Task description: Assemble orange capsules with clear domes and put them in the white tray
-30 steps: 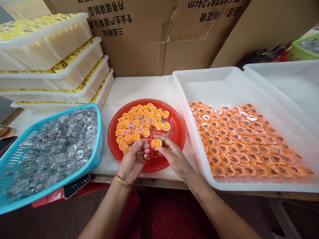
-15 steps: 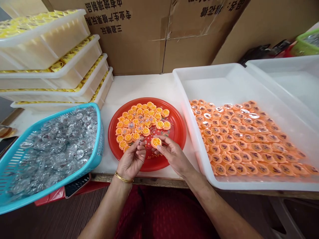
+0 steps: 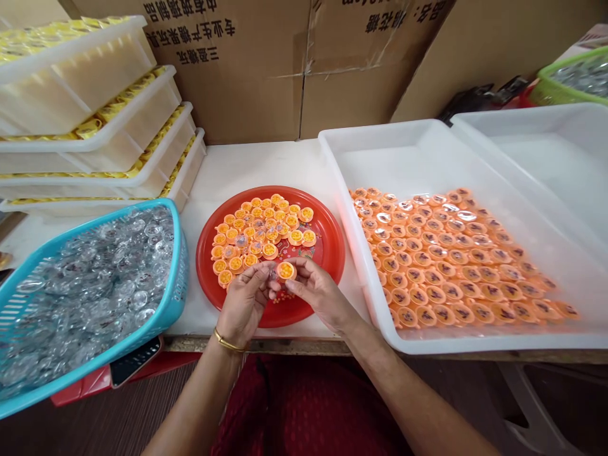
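Over the front of a red round tray, my right hand grips a small orange toy cup filled with yellow beads, its round face up. Close against its left side, my left hand pinches a small clear plastic cap, mostly hidden by the fingers. Many similar orange cups lie on the tray behind my hands, a few with clear caps on them. Some loose yellow beads are scattered on the tray below the hands.
At left, a blue basket holds many clear plastic caps. Behind it stand stacked white trays with yellow pieces. Rows of capped orange cups fill much of a white bin at right. Cardboard boxes block the back.
My two hands have come together, bringing the clear cap up beside the orange cup. The whole view has shifted slightly.
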{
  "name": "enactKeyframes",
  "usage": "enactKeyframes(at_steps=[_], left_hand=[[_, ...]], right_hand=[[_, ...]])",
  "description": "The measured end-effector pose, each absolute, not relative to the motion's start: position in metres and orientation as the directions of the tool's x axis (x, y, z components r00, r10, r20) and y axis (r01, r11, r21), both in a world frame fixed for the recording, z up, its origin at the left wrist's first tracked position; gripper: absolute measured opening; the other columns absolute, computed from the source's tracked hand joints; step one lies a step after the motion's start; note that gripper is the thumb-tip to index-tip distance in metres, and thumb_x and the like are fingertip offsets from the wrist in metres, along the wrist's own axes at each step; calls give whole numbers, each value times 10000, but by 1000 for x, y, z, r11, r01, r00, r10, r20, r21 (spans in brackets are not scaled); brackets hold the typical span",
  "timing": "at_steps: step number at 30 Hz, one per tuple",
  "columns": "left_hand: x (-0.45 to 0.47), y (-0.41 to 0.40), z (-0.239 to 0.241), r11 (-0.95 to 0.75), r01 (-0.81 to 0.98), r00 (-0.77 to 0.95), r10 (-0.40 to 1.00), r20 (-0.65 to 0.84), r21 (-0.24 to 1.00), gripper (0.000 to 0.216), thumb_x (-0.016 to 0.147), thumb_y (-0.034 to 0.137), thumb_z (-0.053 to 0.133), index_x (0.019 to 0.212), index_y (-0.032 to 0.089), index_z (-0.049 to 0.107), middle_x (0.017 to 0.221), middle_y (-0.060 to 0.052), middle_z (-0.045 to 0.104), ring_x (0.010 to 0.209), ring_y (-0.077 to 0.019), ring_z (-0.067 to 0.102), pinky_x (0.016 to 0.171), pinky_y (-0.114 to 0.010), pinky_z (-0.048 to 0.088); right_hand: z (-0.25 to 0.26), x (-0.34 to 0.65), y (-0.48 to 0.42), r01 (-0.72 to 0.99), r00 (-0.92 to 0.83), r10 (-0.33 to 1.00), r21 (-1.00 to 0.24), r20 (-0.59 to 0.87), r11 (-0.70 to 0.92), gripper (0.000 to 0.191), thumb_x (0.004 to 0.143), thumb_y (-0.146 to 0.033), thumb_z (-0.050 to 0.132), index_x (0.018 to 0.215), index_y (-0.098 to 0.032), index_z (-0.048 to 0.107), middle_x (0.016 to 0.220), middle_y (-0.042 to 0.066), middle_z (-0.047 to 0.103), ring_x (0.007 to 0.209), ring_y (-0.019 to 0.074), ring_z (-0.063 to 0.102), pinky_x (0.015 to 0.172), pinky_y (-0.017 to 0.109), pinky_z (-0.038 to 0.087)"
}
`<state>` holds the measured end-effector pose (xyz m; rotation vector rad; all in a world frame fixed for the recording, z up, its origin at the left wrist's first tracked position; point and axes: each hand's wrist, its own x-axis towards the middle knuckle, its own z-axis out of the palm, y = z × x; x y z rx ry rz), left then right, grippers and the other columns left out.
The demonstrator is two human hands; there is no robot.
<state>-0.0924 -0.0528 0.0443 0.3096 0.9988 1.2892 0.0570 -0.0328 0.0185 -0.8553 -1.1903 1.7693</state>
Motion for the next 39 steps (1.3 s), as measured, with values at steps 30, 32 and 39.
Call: enactKeyframes(at_steps=[30, 32, 39], left_hand=[[-94, -39, 44, 208, 220, -54, 978, -201, 953, 362, 740, 421, 669, 971, 155, 585, 662, 34, 570, 493, -96, 564, 447, -200, 446], [-92, -42, 41, 183, 302, -58, 983, -173, 936, 373, 764, 437, 644, 1011, 166, 579, 751, 9, 594, 519, -100, 563, 451, -209, 432], [-88, -57, 47, -12, 582, -37, 998, 42, 813, 273, 878, 400, 494, 839, 167, 630, 761, -54, 661, 661, -163, 606, 626, -277, 460]], right_hand=[[12, 49, -33, -191, -293, 950, -967, -107, -168, 299, 833, -413, 617, 1019, -179, 629, 896, 42, 693, 832, 166, 664, 802, 323, 533], [10, 48, -34, -250, -274, 956, -951, -110, -181, 336, 820, -387, 638, 1096, -197, 604, 932, 42, 698, 845, 166, 666, 831, 338, 527], [22, 45, -42, -218, -224, 966, -959, -130, -180, 319, 825, -347, 603, 1097, -183, 616, 998, 68, 694, 861, 186, 671, 795, 343, 545]])
